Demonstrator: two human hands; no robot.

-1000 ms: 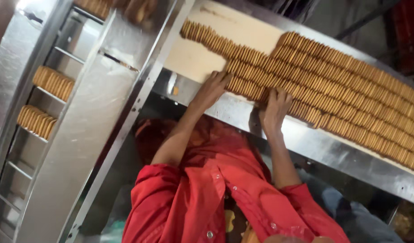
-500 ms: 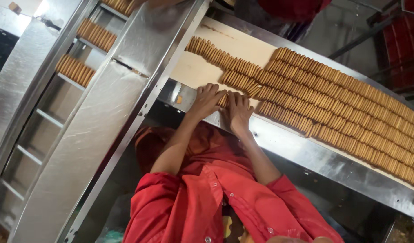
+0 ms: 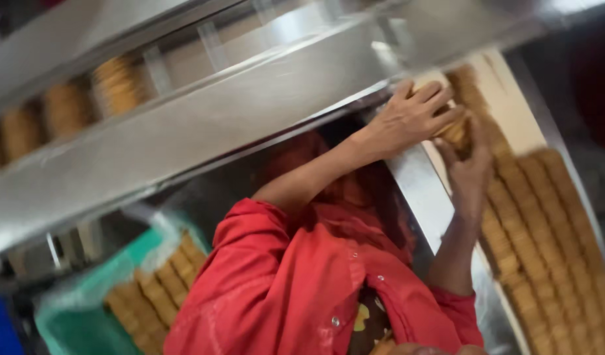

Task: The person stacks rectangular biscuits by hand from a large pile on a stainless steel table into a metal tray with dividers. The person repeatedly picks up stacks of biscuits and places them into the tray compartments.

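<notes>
Both my hands press a short stack of round brown biscuits between them above the cream conveyor belt. My left hand covers the stack's near end with its fingers spread over the top. My right hand holds the other end from the belt side. Long rows of biscuits standing on edge fill the belt to the right. My red sleeves fill the lower middle of the view.
A steel rail borders the belt under my forearms. A wide steel chute crosses the view, with biscuit stacks in a channel behind it. At lower left sits a green crate holding packed biscuits.
The camera has swung, so the belt now runs down the right side. My hands have closed together on a stack of biscuits and lifted it off the rows.
</notes>
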